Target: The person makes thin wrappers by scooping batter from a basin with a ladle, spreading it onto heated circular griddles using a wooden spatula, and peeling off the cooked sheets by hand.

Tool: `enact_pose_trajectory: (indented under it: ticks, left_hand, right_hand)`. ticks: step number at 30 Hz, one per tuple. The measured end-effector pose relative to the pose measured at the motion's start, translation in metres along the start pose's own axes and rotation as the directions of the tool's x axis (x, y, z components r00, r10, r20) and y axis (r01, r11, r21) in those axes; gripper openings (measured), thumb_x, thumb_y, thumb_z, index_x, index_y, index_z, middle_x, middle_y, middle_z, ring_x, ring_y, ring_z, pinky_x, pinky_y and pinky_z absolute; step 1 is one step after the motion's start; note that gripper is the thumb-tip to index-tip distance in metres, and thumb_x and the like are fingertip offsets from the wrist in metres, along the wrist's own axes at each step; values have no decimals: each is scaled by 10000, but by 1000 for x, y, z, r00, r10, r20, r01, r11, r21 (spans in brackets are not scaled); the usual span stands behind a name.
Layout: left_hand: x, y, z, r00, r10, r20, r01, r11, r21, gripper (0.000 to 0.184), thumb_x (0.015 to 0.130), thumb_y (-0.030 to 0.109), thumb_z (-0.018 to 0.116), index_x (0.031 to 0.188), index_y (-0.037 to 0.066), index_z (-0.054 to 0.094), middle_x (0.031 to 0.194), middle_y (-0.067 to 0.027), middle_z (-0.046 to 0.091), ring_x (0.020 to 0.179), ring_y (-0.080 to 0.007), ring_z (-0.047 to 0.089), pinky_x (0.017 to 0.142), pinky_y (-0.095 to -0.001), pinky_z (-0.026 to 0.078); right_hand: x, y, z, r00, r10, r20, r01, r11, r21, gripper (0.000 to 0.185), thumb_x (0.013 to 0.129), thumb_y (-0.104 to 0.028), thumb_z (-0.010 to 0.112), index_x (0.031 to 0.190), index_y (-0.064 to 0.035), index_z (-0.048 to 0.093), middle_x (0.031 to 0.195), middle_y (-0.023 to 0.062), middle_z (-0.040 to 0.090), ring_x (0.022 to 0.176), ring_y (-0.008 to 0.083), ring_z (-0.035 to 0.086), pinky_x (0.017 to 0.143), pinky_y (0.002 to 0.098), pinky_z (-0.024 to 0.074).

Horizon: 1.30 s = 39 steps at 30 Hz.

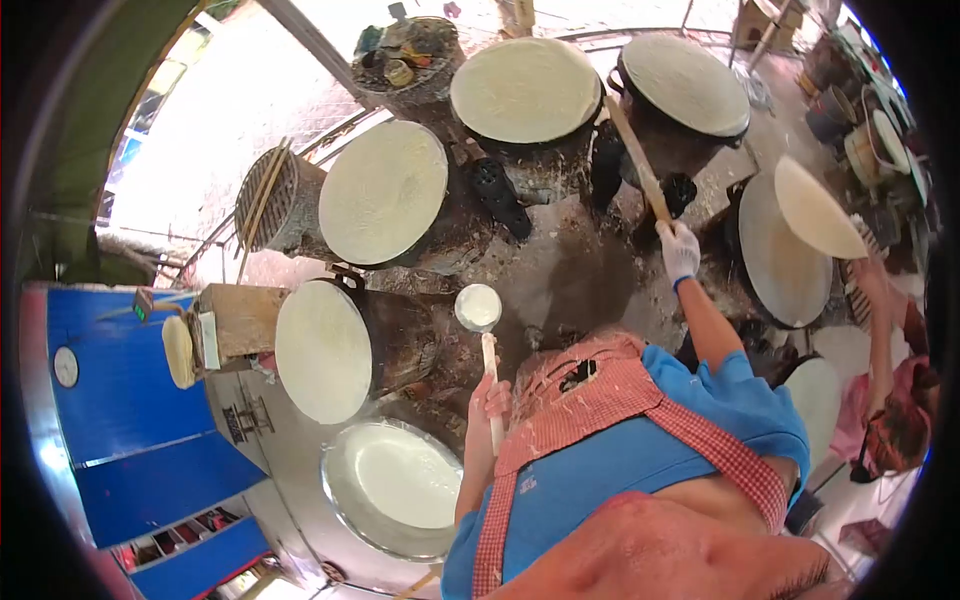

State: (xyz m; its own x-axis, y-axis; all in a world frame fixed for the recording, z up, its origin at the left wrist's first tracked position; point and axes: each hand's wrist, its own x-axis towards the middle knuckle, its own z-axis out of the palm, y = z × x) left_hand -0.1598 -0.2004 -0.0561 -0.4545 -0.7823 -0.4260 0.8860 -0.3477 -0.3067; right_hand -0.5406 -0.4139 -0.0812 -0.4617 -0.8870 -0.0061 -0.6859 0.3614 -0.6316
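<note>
LH [494, 398]: fingers closed on handle of ladle [478, 308], bowl at 12 o'clock of hand; gloved RH [679, 252]: closed on wooden stick [640, 160], running to 11 o'clock. Near LH: basin [405, 543] w/ white liquid [405, 478], 7–8 o'clock; pale disc [323, 350] atop dark drum [408, 345], 9–10. Further, from view ctr: outer discs [525, 90] at 10–11, 12, 1–2; co-worker's hand [868, 270] w/ pale sheet [818, 208], 2–3.

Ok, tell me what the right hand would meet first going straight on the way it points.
Led by the wooden stick it holds, the right hand would likely meet the top-middle pan first, at its rim, though depth is unclear.
</note>
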Motion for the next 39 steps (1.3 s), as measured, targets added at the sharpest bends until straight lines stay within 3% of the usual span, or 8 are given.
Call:
enact_pose_trajectory:
  ticks: [4, 14, 24, 29, 33, 35, 37, 39]
  left_hand:
    - [3, 21, 20, 979, -14, -203, 12, 1000, -13, 272, 935, 183, 378, 1170, 73, 460, 573, 17, 286, 421, -59, 303, 349, -177, 276]
    - [30, 78, 38, 924, -104, -368, 35, 982, -188, 198, 898, 196, 472, 1086, 182, 536, 560, 15, 317, 371, -52, 270, 299, -184, 234]
    - [99, 51, 28, 996, -51, -69, 34, 971, -237, 166, 912, 186, 442, 1047, 152, 534, 567, 2, 318, 409, -59, 300, 335, -190, 268]
    - [121, -5, 70, 913, 313, -262, -331, 943, -23, 150, 922, 194, 420, 1042, 125, 477, 568, 9, 321, 418, -56, 307, 350, -188, 294]
    - [125, -9, 68, 981, 169, -100, -191, 935, -299, 231, 920, 188, 424, 1146, 143, 443, 568, 15, 309, 427, -47, 299, 365, -173, 303]
    - [123, -12, 71, 972, 204, -115, -229, 929, -289, 264, 921, 193, 421, 1182, 154, 432, 566, 17, 304, 428, -45, 297, 366, -168, 301]
    - [119, -14, 70, 884, 382, -269, -410, 910, -57, 311, 927, 208, 404, 1236, 179, 414, 554, 17, 291, 423, -49, 295, 353, -169, 290]
    - [109, -8, 52, 922, 349, -170, -373, 918, -138, 308, 930, 208, 394, 1236, 182, 421, 560, 13, 296, 419, -53, 291, 348, -169, 283]
  right_hand:
    - [-18, -9, 0, 989, -147, 8, 143, 951, -273, 313, 815, -367, 513, 902, -75, 583, 766, 163, 615, 713, 347, 590, 618, 433, 443]
    - [16, -94, 94, 887, -416, 202, 452, 871, -190, 326, 716, -391, 622, 874, -109, 575, 724, 121, 619, 676, 297, 610, 605, 416, 470]
    - [204, -151, 141, 383, -819, 427, 922, 310, -234, 509, 649, -326, 668, 1106, -161, 516, 993, 116, 514, 753, 266, 595, 657, 389, 456]
    - [246, -184, 127, 106, -817, 567, 988, 23, -152, 178, 657, -213, 560, 779, -84, 545, 754, 95, 556, 652, 266, 586, 596, 389, 452]
    - [320, -244, 106, 325, -818, 474, 939, 218, -267, 142, 711, -162, 500, 801, -74, 564, 736, 154, 585, 676, 293, 589, 604, 429, 455]
    - [388, -277, 100, 200, -972, 121, 973, 182, -143, 162, 744, -150, 480, 844, -58, 567, 787, 136, 608, 761, 341, 583, 643, 439, 458]
    - [416, -346, 52, 333, -915, 230, 935, 288, -208, 191, 753, -198, 508, 900, -92, 571, 825, 171, 595, 781, 360, 565, 675, 451, 444]
    - [415, -403, 18, 257, -944, 208, 931, 185, -313, 220, 764, -240, 547, 862, -43, 561, 806, 189, 583, 796, 367, 558, 666, 466, 425]
